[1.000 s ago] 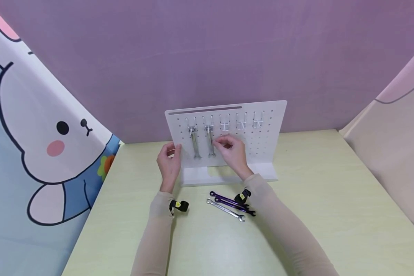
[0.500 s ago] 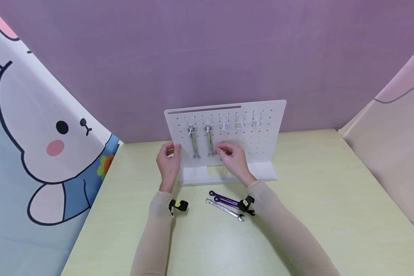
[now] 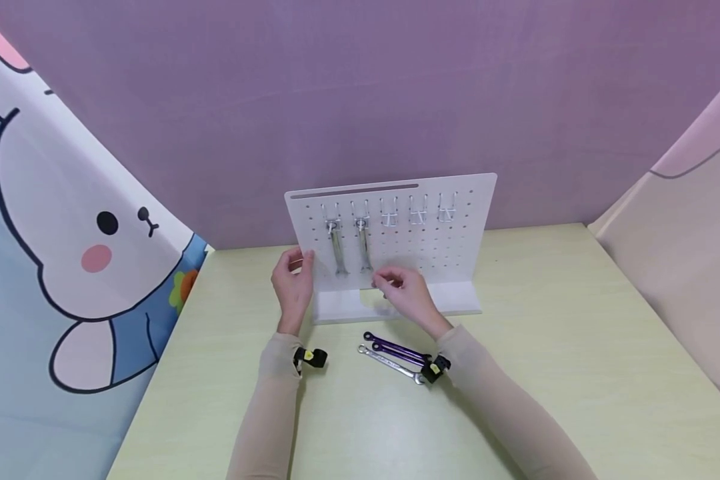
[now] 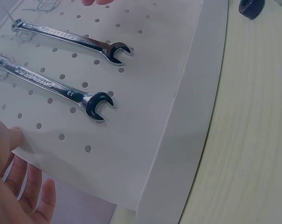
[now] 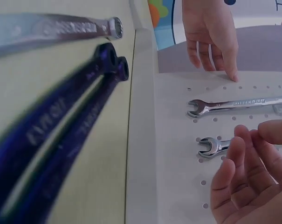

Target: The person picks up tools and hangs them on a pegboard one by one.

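Note:
A white pegboard (image 3: 479,220) stands upright, with two silver combination wrenches (image 3: 338,250) hanging by their ring ends from hooks on its left side. My left hand (image 3: 294,287) grips the board's left edge, thumb on the front and fingers behind. In the left wrist view, the nearer hanging wrench (image 4: 43,83) has its open jaw toward the base. My right hand (image 3: 411,293) is in front of the lower board, just right of the second wrench's lower end; its fingers are loosely curled with nothing between them. In the right wrist view, it partly hides that second wrench (image 5: 214,147).
Three hooks (image 3: 418,217) to the right bear no wrench. On the table (image 3: 552,347) before the base (image 3: 336,308) lie a silver wrench (image 3: 390,363) and two dark purple wrenches (image 3: 390,342), their right ends partly covered by my right wrist's camera (image 3: 436,368).
My right hand has moved down along the board, from the middle of the second hanging wrench to its lower end. My left hand has stayed at the board's edge.

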Tool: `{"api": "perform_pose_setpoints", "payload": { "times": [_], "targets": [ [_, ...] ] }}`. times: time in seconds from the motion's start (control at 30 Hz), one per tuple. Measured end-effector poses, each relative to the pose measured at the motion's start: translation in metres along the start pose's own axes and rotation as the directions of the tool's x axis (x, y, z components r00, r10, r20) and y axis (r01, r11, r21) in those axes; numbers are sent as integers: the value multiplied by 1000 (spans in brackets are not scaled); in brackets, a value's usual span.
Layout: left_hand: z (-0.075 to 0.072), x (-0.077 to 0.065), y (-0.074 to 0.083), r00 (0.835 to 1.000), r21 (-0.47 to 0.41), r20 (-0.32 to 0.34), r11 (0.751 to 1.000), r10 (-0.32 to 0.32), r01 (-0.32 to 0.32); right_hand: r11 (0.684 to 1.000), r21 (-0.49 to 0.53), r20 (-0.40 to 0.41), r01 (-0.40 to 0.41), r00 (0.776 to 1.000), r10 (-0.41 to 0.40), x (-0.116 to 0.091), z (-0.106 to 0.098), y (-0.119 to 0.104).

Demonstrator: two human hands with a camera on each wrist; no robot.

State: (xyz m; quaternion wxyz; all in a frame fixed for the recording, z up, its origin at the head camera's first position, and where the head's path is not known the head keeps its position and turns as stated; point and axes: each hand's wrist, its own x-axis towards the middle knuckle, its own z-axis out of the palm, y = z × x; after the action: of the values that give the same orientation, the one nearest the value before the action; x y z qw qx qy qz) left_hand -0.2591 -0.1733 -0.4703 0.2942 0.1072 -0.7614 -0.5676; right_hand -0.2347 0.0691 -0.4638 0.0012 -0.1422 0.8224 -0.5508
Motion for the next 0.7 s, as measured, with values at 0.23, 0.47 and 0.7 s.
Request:
{"api": "perform_pose_setpoints", "payload": {
  "times": [0.23, 0.47, 0.7],
  "targets": [
    [-1, 1, -2, 1000, -3, 4, 1000, 13, -13, 999, -41, 75, -10, 997, 13, -18, -1, 4],
    [-2, -1, -1, 1000, 5, 15, 1000, 4, -4, 998, -66, 133, -19, 991, 28, -32, -4, 15],
    [-2, -1, 1, 1000, 14, 19, 1000, 0, -1, 991, -122, 191, -49, 979, 72, -44, -8, 19]
  ]
}}
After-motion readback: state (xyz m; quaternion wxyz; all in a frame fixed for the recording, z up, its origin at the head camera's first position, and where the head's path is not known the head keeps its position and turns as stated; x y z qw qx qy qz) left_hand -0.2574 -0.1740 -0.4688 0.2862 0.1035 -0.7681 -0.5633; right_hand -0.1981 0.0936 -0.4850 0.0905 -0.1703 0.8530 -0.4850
